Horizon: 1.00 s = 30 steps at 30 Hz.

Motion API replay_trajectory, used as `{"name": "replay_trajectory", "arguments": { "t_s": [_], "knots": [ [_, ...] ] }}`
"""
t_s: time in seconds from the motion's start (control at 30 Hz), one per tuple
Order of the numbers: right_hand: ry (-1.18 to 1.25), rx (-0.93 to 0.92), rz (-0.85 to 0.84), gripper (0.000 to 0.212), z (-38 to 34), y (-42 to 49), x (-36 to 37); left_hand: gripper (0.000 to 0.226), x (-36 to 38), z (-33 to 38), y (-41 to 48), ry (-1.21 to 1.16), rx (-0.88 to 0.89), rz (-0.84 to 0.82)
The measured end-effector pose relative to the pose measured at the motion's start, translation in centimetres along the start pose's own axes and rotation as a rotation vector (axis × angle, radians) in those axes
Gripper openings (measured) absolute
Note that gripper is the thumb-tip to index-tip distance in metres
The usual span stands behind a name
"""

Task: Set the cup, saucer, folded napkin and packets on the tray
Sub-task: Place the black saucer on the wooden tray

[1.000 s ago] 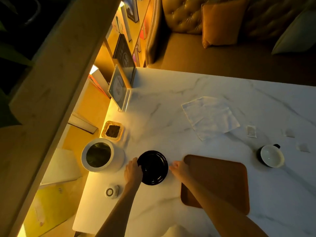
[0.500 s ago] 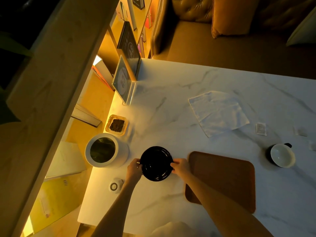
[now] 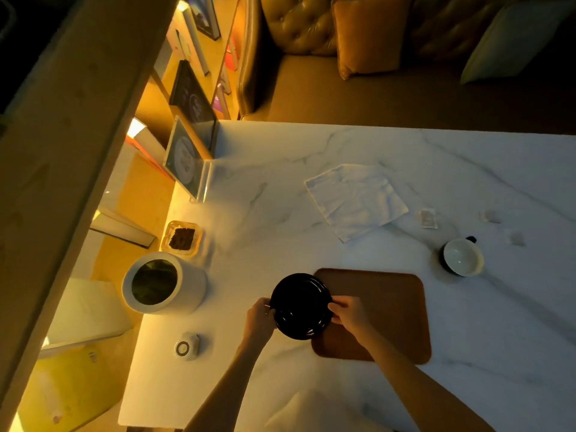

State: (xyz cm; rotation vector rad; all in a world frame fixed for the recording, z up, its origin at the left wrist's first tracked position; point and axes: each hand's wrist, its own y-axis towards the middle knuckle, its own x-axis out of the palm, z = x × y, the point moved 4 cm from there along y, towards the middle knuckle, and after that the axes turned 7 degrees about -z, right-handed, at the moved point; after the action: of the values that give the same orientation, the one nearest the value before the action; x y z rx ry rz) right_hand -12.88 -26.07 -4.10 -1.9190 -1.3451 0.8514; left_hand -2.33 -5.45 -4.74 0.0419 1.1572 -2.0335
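Note:
A black saucer (image 3: 300,305) is held at its two sides, my left hand (image 3: 259,318) on its left rim and my right hand (image 3: 349,313) on its right rim. It overlaps the left edge of the brown tray (image 3: 386,310). A cup (image 3: 462,256), white inside and dark outside, stands on the table beyond the tray's far right corner. An unfolded white napkin (image 3: 355,201) lies flat further back. Three small packets lie to its right: one packet (image 3: 427,218) close to the napkin, a second packet (image 3: 489,216) and a third packet (image 3: 518,239) nearer the edge.
On the marble table (image 3: 343,151) at the left stand a white cylindrical pot (image 3: 162,283), a small glass dish with dark contents (image 3: 182,238), a little round white device (image 3: 186,347) and a clear stand with a card (image 3: 187,157). A sofa with cushions lies beyond the far edge.
Both hands closed on the saucer's rim, and it has moved right from the bare table until it overlaps the tray's left edge.

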Motion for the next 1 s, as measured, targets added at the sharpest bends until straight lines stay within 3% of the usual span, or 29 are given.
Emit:
{"name": "replay_trajectory", "arguments": {
  "t_s": [0.2,0.43,1.0],
  "knots": [
    [0.018,0.057,0.089,0.032,3.8,-1.8,-6.2,0.023,6.1,2.5,-0.5,0.031,0.013,-0.112],
    [-0.134,0.045,0.118,0.033,5.2,-1.4,-10.2,0.022,10.1,4.4,-0.4,0.032,-0.022,-0.096],
    [-0.114,0.073,0.119,0.032,6.8,0.1,-9.7,0.028,10.9,3.7,0.0,0.106,-0.103,-0.036]
  ]
}}
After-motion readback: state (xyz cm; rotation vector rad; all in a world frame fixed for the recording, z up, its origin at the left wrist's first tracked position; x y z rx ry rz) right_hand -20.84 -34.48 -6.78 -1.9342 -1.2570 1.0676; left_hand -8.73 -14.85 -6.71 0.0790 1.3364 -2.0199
